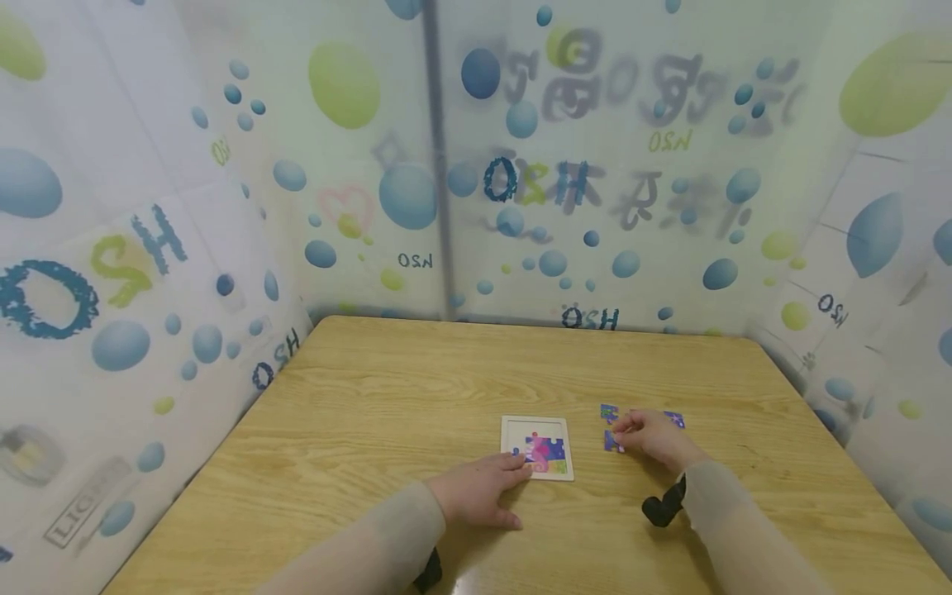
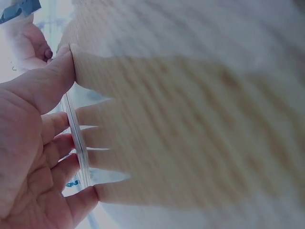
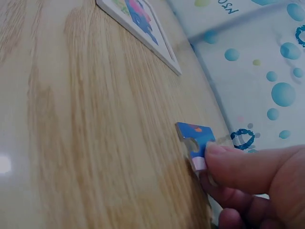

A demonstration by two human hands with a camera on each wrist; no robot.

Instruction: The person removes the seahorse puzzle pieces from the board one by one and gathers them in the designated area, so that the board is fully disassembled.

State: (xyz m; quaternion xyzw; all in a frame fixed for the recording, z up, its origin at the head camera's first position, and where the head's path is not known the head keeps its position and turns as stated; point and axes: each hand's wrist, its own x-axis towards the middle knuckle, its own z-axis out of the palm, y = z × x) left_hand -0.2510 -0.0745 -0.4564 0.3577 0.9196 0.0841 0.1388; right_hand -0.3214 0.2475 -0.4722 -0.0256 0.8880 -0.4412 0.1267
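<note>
Two hands at work on a small jigsaw; directions take the puzzle tray as the dial, with 12 o'clock away from the person. Nearest, pale sleeves (image 1: pixel 372 529) enter from about 8 and 4 o'clock, a dark wrist fitting (image 1: pixel 664 506) below the right one. The left hand (image 1: pixel 479 492) lies at 8 o'clock, its thumb apart and its fingers extended, the fingertips touching the tray's border; it grips nothing, and the contact probably keeps the tray from sliding. The white puzzle tray (image 1: pixel 521 430) lies flat at the dial's centre, its joined pieces (image 1: pixel 549 449) (pink on blue and purple) filling the lower right of the recess, while bare backing shows towards 12. At 3 o'clock the right hand (image 1: pixel 654 438) pinches a blue piece (image 3: pixel 202 136) narrowly between thumb and finger, apparently by one side so that the notched side stays free; which piece this is in the head view cannot be told. Of the others, an upper piece (image 1: pixel 608 410) lies at the hand's own 10 o'clock, and an outer piece (image 1: pixel 674 419) near its 2. Beyond the wooden table (image 1: pixel 357 397), a drop-patterned curtain (image 1: pixel 476 124) closes the background at 12.
</note>
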